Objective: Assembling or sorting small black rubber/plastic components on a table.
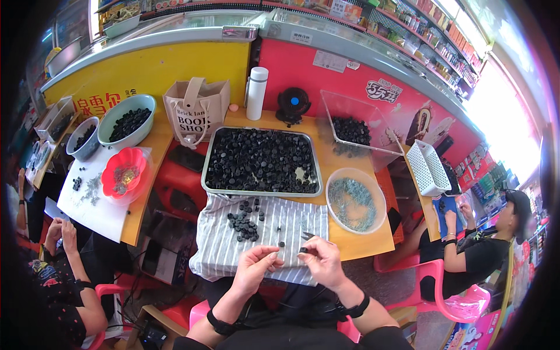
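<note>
Now small black cap (pixel 303 250) pinched in right hand (pixel 322 261) fingers, left hand (pixel 255 267) beside

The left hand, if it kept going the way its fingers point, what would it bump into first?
Probably the right hand. The left hand points its fingers toward it, with only a small black piece pinched between them. Depth is hard to judge, so it might pass just above the striped cloth instead.

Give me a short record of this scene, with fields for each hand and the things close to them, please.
left hand: left hand pinches a small grey part, over the striped grey cloth
right hand: right hand holds a small black cap
on cloth: pile of small black caps
behind cloth: rectangular metal tray full of black caps
right of tray: round clear plastic bowl of small metal pieces
</note>
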{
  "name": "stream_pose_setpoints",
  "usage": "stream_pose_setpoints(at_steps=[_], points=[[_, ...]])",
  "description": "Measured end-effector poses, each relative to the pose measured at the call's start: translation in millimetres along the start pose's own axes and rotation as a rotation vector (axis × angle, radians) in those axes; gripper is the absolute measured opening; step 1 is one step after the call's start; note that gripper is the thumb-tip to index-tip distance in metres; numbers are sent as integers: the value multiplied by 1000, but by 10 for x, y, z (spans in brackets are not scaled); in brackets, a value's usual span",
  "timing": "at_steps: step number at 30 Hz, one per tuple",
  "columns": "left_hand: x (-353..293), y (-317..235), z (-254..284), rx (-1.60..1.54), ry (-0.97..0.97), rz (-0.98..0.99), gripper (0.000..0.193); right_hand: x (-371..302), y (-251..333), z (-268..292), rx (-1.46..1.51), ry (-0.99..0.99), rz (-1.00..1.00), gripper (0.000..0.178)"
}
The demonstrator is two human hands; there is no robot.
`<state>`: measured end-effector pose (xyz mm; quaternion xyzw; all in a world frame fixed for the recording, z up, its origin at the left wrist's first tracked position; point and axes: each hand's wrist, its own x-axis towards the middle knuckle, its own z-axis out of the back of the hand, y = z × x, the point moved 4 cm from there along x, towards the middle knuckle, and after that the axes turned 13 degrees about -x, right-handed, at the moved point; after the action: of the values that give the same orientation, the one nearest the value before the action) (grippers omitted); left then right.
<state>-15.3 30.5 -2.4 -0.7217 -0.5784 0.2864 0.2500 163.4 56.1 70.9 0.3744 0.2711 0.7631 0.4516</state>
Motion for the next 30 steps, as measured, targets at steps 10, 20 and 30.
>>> stream_pose_setpoints(at_steps=[10,20,30], points=[[-17,33,-3,137,45,5,23,2091,-520,1833,52,-669,-279,26],[62,-410,760,459,-471,-528,11,1094,-65,-876,-171,282,162,15],[73,-349,839,426,-535,-531,10,1390,84,-1674,-603,282,377,11]])
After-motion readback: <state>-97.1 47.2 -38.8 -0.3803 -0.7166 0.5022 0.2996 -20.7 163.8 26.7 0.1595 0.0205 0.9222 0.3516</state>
